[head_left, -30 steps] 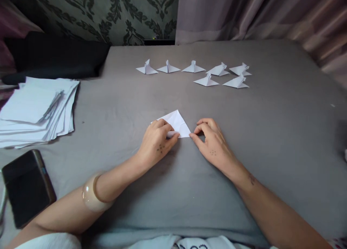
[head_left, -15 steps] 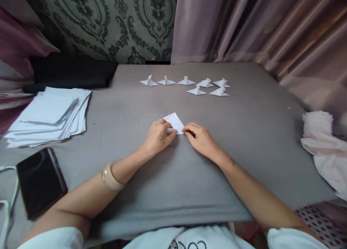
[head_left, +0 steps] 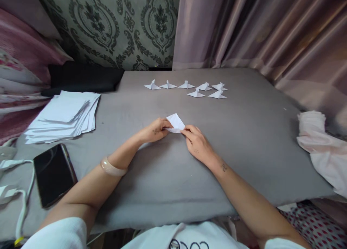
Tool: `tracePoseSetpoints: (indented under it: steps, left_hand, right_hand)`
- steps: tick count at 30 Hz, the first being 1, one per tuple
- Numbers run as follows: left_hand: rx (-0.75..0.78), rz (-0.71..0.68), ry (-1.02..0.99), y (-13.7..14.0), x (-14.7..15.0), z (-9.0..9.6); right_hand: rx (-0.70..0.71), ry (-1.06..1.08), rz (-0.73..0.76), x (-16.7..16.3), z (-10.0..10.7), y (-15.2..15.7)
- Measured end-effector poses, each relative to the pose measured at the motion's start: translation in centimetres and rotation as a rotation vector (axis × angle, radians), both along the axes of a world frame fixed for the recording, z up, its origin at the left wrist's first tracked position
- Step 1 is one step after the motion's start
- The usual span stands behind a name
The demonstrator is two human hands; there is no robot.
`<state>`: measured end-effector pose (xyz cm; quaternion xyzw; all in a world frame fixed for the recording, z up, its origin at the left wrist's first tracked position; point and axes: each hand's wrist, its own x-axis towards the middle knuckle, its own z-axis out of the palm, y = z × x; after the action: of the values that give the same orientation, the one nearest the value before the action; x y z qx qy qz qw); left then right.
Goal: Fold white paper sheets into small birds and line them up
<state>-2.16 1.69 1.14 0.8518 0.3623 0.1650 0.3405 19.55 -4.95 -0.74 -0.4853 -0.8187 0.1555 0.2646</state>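
Between my hands is a small piece of white folded paper [head_left: 175, 122], its top corner pointing away from me and its near edge turned up in a fold. My left hand [head_left: 156, 130] pinches the paper's left corner, with the fingertips partly behind the fold. On the other side, my right hand [head_left: 196, 140] has thumb and fingers closed on the right corner. Several folded white paper birds [head_left: 186, 84] stand in two rows farther back on the grey-covered table [head_left: 244, 140].
At the left lies a stack of white paper sheets [head_left: 65, 115], with a black phone [head_left: 55, 174] and a white cable [head_left: 27, 194] nearer me. A folded black cloth [head_left: 84, 77] is at the back left. Pale bunched fabric [head_left: 322, 144] rests at the right edge.
My left hand has shifted left, uncovering more of the paper, and the near fold now shows as a raised strip. The right hand stays at the right corner. The view has tilted slightly.
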Motion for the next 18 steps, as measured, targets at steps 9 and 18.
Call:
tracePoseSetpoints:
  steps: [9,18]
  left_hand:
    - [0.115,0.004,0.123,-0.13,-0.08,-0.47]
    - [0.048,0.037,0.082,0.21,0.32,-0.61]
  right_hand:
    - [-0.014,-0.059,0.007,-0.05,0.11,-0.01]
    - [-0.035,-0.031,-0.004,-0.09,0.14,-0.05]
